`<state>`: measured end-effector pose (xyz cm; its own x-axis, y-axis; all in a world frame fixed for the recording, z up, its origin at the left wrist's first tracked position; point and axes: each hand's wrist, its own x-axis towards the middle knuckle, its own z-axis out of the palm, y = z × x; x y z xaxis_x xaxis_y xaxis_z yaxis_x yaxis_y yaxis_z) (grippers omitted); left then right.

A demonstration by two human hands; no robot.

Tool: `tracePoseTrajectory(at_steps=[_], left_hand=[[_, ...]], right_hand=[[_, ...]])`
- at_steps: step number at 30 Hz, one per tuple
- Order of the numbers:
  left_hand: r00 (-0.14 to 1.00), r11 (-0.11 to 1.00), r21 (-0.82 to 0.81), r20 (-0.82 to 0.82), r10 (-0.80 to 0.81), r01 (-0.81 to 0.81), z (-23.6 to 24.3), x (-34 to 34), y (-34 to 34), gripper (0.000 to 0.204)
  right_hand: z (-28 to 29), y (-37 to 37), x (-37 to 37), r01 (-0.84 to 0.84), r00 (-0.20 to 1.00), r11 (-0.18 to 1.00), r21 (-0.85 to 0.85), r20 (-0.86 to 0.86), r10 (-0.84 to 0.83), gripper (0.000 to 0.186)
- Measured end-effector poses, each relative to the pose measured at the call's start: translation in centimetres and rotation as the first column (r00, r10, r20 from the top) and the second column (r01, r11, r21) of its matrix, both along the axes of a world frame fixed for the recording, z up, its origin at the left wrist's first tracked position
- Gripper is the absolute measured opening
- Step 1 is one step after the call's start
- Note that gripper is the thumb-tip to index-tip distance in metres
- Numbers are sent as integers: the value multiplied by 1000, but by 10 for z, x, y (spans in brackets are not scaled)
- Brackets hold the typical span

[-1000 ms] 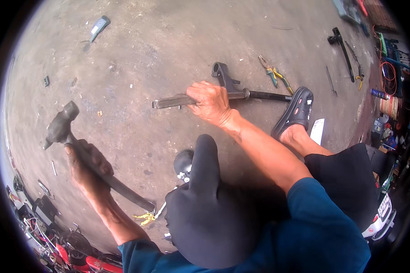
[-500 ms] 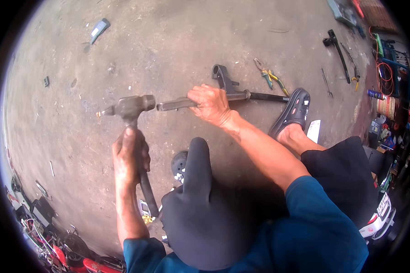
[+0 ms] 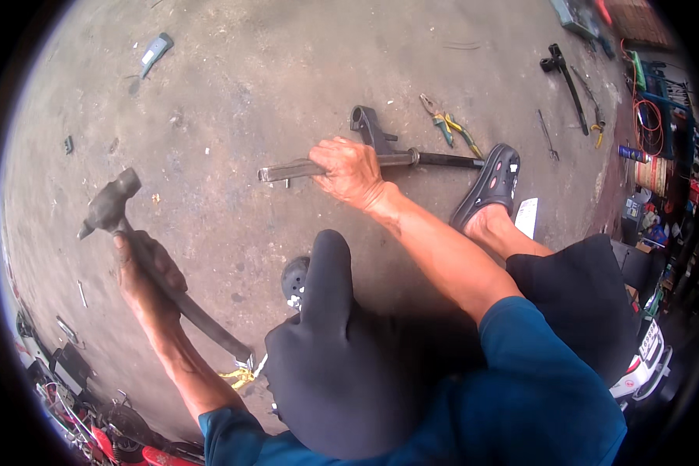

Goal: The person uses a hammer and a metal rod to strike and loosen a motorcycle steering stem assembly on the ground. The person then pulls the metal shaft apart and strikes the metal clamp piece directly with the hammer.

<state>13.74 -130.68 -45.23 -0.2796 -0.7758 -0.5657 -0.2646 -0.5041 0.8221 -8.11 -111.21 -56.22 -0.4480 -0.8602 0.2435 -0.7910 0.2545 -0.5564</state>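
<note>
My left hand is closed around the handle of a hammer, with the thumb lying along it near the head. The hammer is raised, and its head stands well apart from the metal to its right. My right hand grips a grey metal bar, which runs sideways with one end pointing left. Under and behind that hand lies a dark fork clamp with a round hole, on a black stem. The stem's far right end meets my clog. My fingers hide where bar and clamp meet.
Pliers with yellow-green handles lie beyond the stem. A black wrench-like tool and a thin rod rest farther right. A grey device is at the far left. Motorcycle parts stand lower left.
My left hand has swung the hammer left, away from the bar's end, and its head has tilted. The right hand keeps its grip; the whole view has shifted slightly.
</note>
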Motion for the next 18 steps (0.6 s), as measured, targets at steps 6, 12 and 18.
tracePoseTrajectory(at_steps=[6,12,18], left_hand=[[940,923,211,51,-338,321,-24,-26,45,50],[999,1000,-2,-50,-10,10,-7,-13,-14,43],[987,986,59,-20,-158,159,-21,-34,18,48]], right_hand=[[-10,-6,-9,-5,1000,999,50,-3,5,27],[-5,3,-11,54,998,999,-6,38,-54,29],[-5,-1,-7,71,996,996,-49,55,-69,32]])
